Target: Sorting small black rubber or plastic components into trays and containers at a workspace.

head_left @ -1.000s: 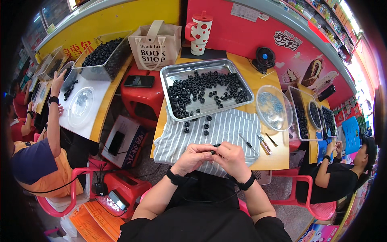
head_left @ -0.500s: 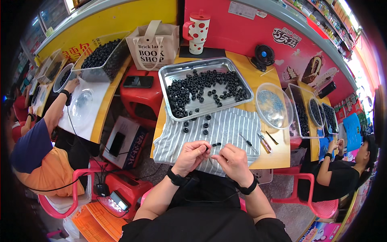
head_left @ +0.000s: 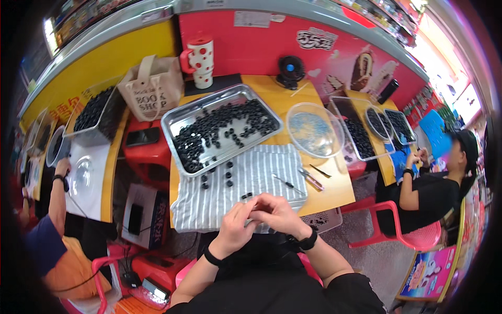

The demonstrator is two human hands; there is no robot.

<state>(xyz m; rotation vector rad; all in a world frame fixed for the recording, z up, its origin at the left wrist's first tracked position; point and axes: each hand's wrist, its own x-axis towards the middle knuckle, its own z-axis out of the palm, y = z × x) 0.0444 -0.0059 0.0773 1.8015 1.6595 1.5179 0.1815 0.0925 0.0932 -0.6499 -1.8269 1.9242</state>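
My left hand [head_left: 236, 226] and my right hand [head_left: 278, 214] meet above the near edge of a grey-white striped cloth [head_left: 251, 167]. Both have their fingers closed in a pinch, thumbs and fingertips together. Whatever lies between them is hidden by the fingers. Just beyond the fingertips, a few small black ring-shaped parts [head_left: 247, 196] rest on the cloth. Several more black parts [head_left: 229, 175] are lined up near the metal tray [head_left: 172, 152], which holds a heap of them. A thin pick-like tool [head_left: 286, 181] lies on the cloth, right of my hands.
Pink-handled pliers [head_left: 312, 180], dark tweezers [head_left: 320, 170] and a round clear tub [head_left: 315, 131] of small bluish pieces sit at the right. Behind stand a dotted tumbler [head_left: 201, 63], tote bag [head_left: 151, 89] and fan [head_left: 291, 70]. People work at side tables left and right.
The view has swung right, so the table appears further left. My hands have come together; the black part visible earlier in my left fingers is now hidden.
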